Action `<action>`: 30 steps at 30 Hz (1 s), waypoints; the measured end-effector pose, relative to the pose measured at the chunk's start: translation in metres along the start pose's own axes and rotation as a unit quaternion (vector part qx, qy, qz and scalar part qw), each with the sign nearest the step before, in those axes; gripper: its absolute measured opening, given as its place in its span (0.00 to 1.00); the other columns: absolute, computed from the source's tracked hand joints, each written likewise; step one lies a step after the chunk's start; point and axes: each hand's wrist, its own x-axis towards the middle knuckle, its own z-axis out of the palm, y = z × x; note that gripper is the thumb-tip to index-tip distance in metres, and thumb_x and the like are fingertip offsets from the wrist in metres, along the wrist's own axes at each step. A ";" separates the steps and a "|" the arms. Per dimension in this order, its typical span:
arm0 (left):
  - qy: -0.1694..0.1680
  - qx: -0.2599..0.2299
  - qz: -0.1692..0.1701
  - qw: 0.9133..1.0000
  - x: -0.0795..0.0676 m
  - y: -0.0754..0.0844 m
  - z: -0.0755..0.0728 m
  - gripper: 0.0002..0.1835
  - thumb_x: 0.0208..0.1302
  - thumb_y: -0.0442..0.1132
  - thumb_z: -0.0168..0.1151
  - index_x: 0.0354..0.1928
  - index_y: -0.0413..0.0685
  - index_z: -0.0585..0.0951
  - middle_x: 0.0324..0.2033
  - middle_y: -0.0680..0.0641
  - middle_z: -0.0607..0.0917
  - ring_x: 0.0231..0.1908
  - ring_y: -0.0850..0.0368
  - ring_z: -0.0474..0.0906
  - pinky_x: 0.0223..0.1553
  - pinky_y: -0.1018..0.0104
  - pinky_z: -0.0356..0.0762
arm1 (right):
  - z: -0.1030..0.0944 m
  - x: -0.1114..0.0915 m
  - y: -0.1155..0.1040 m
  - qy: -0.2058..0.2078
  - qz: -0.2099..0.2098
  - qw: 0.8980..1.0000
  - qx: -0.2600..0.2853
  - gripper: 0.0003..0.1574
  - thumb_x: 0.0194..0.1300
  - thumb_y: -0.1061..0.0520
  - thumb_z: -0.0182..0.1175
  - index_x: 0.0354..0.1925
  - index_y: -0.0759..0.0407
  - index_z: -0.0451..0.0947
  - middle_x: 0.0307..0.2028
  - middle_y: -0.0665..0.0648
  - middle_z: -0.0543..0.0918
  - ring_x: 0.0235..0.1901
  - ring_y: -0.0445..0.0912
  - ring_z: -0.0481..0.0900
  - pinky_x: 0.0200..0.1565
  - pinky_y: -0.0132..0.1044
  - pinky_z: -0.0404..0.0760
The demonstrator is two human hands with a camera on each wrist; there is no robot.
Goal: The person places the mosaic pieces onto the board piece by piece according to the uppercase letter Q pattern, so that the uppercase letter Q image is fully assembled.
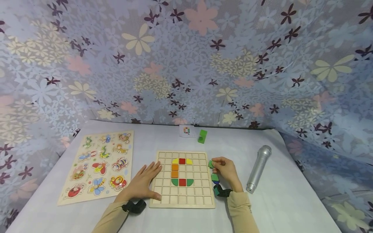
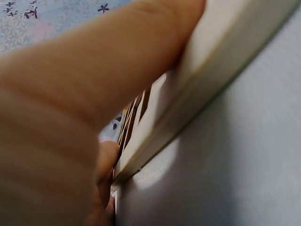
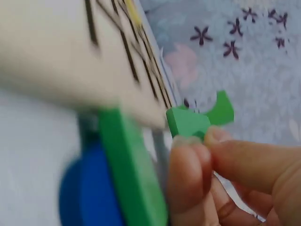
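Observation:
A square wooden grid board point(image 1: 196, 200) lies flat, with a C-like outline of red, orange, yellow and green pieces in its cells. My left hand point(image 1: 142, 183) rests with spread fingers along the board's left side, its thumb point(image 2: 136, 52) over the near rim. Just off the right edge, my right hand point(image 1: 226, 169) pinches a small green block point(image 3: 188, 123) between thumb and fingertips. Nearer to me, beside the board, are another green block point(image 1: 214, 177) and a blue piece point(image 3: 89, 188) against it.
Behind the board are a small pattern card point(image 1: 186, 130) and a notched green block point(image 1: 202, 136). A wooden insect puzzle point(image 1: 99, 161) lies on the left. To the right is a silver microphone-shaped cylinder point(image 1: 258, 169). A flowered cloth point(image 1: 186, 64) hangs along the back.

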 end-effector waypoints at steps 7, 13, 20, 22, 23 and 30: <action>0.009 0.014 0.011 1.000 0.000 -0.002 0.000 0.64 0.36 0.68 0.73 0.72 0.39 0.60 0.74 0.39 0.57 0.75 0.38 0.49 0.73 0.40 0.42 | 0.031 -0.005 -0.015 -0.019 -0.024 0.999 0.029 0.12 0.65 0.69 0.58 0.47 0.72 0.78 0.32 0.60 0.82 0.27 0.43 0.83 0.32 0.32 0.86; 0.005 0.011 0.009 1.000 0.000 0.000 -0.001 0.63 0.37 0.67 0.73 0.72 0.38 0.60 0.74 0.38 0.57 0.74 0.37 0.49 0.73 0.39 0.42 | 0.057 -0.007 -0.020 -0.025 -0.075 0.996 -0.050 0.06 0.61 0.68 0.62 0.39 0.66 0.82 0.32 0.60 0.85 0.27 0.42 0.82 0.30 0.30 0.84; -0.002 0.013 0.000 1.000 0.001 0.002 -0.001 0.63 0.37 0.66 0.74 0.72 0.38 0.59 0.74 0.39 0.56 0.75 0.38 0.48 0.74 0.40 0.41 | 0.067 -0.007 -0.016 -0.019 -0.115 0.983 -0.140 0.04 0.60 0.63 0.65 0.36 0.58 0.85 0.32 0.55 0.87 0.30 0.40 0.80 0.35 0.31 0.78; -0.002 0.014 0.000 1.000 0.001 0.002 -0.001 0.64 0.36 0.66 0.74 0.72 0.38 0.59 0.74 0.39 0.56 0.75 0.38 0.48 0.74 0.40 0.41 | 0.067 -0.007 -0.015 -0.023 -0.121 0.981 -0.146 0.05 0.60 0.63 0.65 0.36 0.58 0.85 0.32 0.55 0.87 0.31 0.40 0.80 0.36 0.32 0.78; -0.002 0.013 0.000 1.000 0.001 0.002 0.000 0.64 0.36 0.66 0.74 0.72 0.38 0.59 0.74 0.39 0.56 0.75 0.38 0.48 0.74 0.40 0.41 | 0.068 -0.007 -0.015 -0.025 -0.121 0.981 -0.147 0.05 0.60 0.63 0.65 0.36 0.58 0.85 0.32 0.55 0.87 0.31 0.40 0.79 0.36 0.32 0.78; 0.000 0.015 0.002 1.000 0.001 0.000 0.000 0.64 0.36 0.66 0.74 0.72 0.39 0.60 0.74 0.39 0.56 0.75 0.38 0.48 0.74 0.41 0.41 | 0.069 -0.008 -0.016 -0.028 -0.127 0.979 -0.154 0.05 0.61 0.62 0.65 0.37 0.57 0.85 0.33 0.54 0.86 0.31 0.40 0.78 0.36 0.32 0.78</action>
